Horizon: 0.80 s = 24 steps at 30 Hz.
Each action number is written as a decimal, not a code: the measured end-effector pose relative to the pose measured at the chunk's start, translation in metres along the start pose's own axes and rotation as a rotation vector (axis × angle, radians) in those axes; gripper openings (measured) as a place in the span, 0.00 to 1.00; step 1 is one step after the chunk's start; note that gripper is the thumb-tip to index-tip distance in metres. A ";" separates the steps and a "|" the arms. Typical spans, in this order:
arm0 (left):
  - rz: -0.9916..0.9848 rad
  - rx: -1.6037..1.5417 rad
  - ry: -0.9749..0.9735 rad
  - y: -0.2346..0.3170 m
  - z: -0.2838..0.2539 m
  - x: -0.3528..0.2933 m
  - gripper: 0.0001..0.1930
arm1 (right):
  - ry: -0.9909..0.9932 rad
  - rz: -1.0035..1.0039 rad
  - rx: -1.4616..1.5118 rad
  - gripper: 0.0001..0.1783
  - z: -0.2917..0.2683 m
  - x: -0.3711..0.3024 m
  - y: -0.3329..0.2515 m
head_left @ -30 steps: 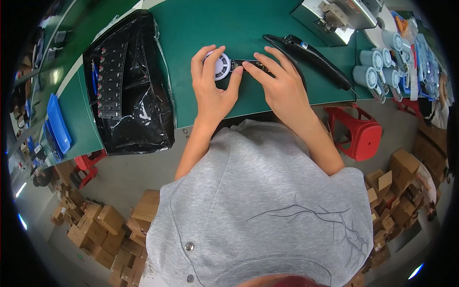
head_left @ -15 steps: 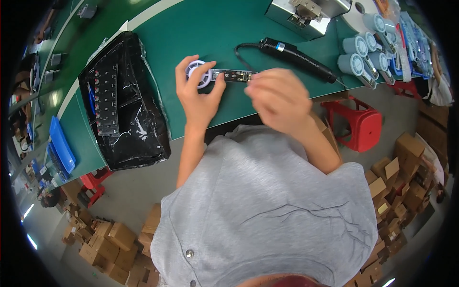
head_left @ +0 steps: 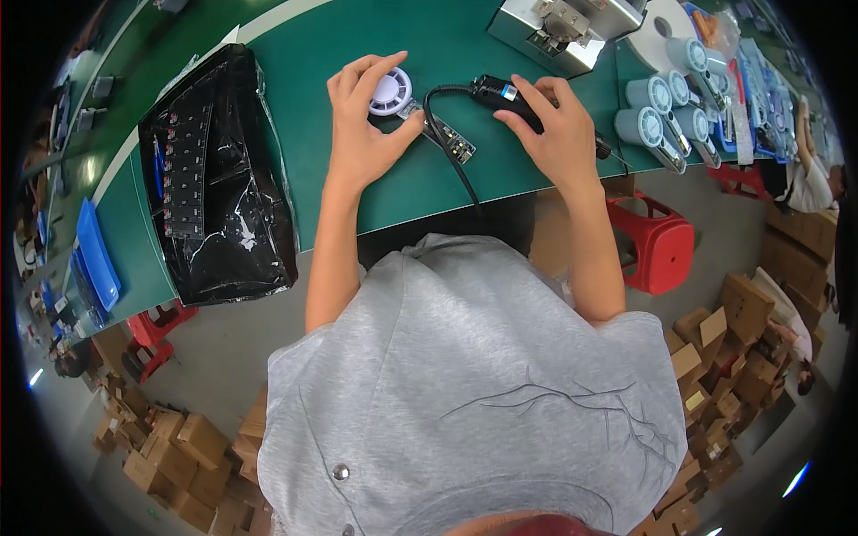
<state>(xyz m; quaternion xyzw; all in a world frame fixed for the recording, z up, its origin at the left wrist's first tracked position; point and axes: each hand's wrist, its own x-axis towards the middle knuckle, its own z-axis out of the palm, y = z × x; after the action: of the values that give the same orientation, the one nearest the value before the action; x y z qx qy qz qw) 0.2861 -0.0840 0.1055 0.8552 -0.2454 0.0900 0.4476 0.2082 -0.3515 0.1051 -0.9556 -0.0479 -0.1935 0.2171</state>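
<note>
My left hand (head_left: 365, 129) spans a small round fan head (head_left: 391, 93), pale lilac, with its fingers at the far rim and its thumb at the neck. From that neck a narrow circuit board (head_left: 458, 146) slants toward me over the green bench. My right hand (head_left: 567, 129) grips a black electric screwdriver (head_left: 497, 92) from above, thumb on the near side and fingers on the far side. The palm hides the tool's middle; its thin bit pokes out at the right. Its black cable (head_left: 435, 121) loops across the board.
Left lies a black plastic-lined tray (head_left: 255, 192) with a row of dark boards. Several light blue fan housings (head_left: 640, 127) stand to the right, below a metal fixture (head_left: 550, 34). A red stool (head_left: 661, 246) is beside the bench edge; cartons (head_left: 201, 439) crowd the floor.
My right hand has left the board's end and closed on the screwdriver. The board has swung round to point more toward me, and the cable now lies across it.
</note>
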 end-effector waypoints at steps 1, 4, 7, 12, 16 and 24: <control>-0.031 -0.062 0.022 0.000 0.001 -0.002 0.34 | -0.001 -0.026 -0.001 0.29 -0.003 0.001 0.000; -0.091 -0.144 0.069 -0.001 0.006 -0.006 0.35 | 0.216 -0.160 0.107 0.34 -0.022 0.007 -0.003; -0.111 -0.163 0.112 0.002 0.012 -0.012 0.37 | 0.433 -0.149 0.129 0.33 -0.051 0.016 -0.014; -0.122 -0.182 0.148 0.005 0.017 -0.020 0.34 | 0.802 0.140 0.732 0.44 -0.081 0.051 -0.022; -0.115 -0.200 0.161 0.003 0.020 -0.019 0.34 | 0.771 0.074 0.999 0.52 -0.107 0.097 0.005; -0.134 -0.200 0.189 0.006 0.021 -0.023 0.30 | 0.839 -0.081 0.748 0.41 -0.105 0.172 -0.014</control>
<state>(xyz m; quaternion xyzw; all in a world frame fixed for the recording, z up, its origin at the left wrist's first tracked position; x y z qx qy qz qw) 0.2621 -0.0966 0.0892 0.8084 -0.1523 0.1152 0.5568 0.3275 -0.3833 0.2649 -0.6520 -0.0595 -0.5349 0.5341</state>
